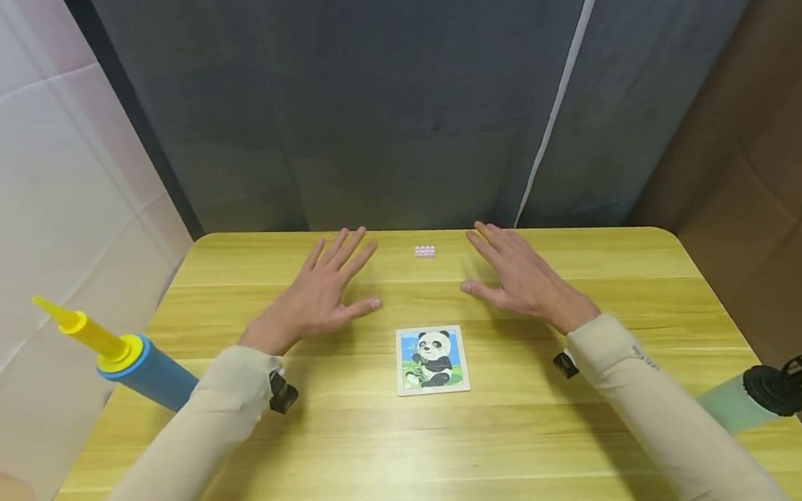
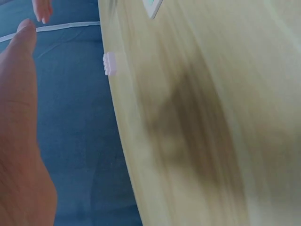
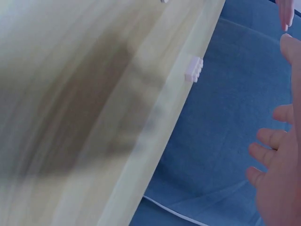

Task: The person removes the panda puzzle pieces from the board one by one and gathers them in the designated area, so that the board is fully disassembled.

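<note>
Panda picture board [image 1: 431, 360] is seen short of the outstretched, unladen fingers [image 1: 362, 259] of left hand [image 1: 319, 293] and right hand [image 1: 520, 276]; a pink studded brick [image 1: 425, 251] is flanked by the fingertips.

Bright, diffuse light from above illuminates the desk [image 1: 462, 452], producing pale central glare and soft shadows beside both sleeves [image 1: 643, 396]. Head-view edges show wide-angle stretch. Wrist views are hazy and bluish; right-wrist fingers [image 3: 272, 137] appear soft-edged.

Wooden table [image 1: 420, 464], grey backdrop [image 1: 359, 103], brown drape [image 1: 756, 140]
</note>
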The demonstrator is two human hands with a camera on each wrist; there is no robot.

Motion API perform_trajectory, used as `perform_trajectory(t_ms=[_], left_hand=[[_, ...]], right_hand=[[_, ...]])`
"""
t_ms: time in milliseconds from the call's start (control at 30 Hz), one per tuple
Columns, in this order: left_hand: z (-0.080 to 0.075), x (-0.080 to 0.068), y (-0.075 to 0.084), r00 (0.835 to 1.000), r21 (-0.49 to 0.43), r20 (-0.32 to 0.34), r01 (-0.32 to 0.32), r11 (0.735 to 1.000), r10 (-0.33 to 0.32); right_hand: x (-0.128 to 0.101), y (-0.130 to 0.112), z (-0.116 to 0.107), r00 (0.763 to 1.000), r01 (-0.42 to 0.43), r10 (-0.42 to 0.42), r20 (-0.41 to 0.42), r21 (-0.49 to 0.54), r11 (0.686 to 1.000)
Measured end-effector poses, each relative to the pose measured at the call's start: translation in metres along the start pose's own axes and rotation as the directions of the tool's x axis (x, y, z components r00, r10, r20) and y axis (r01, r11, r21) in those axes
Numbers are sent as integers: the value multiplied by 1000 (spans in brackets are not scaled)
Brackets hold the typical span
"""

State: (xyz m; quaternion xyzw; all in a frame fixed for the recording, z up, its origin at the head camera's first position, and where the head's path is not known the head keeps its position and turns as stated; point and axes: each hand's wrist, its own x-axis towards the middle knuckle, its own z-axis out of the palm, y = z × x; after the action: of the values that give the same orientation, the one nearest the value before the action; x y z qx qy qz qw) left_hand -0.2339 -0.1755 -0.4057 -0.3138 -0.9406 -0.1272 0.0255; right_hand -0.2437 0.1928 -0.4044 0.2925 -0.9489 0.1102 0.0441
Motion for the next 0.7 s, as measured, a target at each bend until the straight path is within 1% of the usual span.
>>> perform_trajectory(t_ms=[333, 567, 700], left_hand=[[19, -11, 9, 1000, -77, 18, 12, 997, -11], [36, -19, 16, 999, -134, 36, 28, 991, -23], [47, -22, 23, 999, -160, 50, 6, 987, 2]], right_hand=[[-5, -16, 18, 999, 34, -34, 15, 40, 999], [-7, -28, 33, 998, 21, -25, 58, 67, 998], [-14, -37, 42, 996, 11, -17, 84, 77, 997]])
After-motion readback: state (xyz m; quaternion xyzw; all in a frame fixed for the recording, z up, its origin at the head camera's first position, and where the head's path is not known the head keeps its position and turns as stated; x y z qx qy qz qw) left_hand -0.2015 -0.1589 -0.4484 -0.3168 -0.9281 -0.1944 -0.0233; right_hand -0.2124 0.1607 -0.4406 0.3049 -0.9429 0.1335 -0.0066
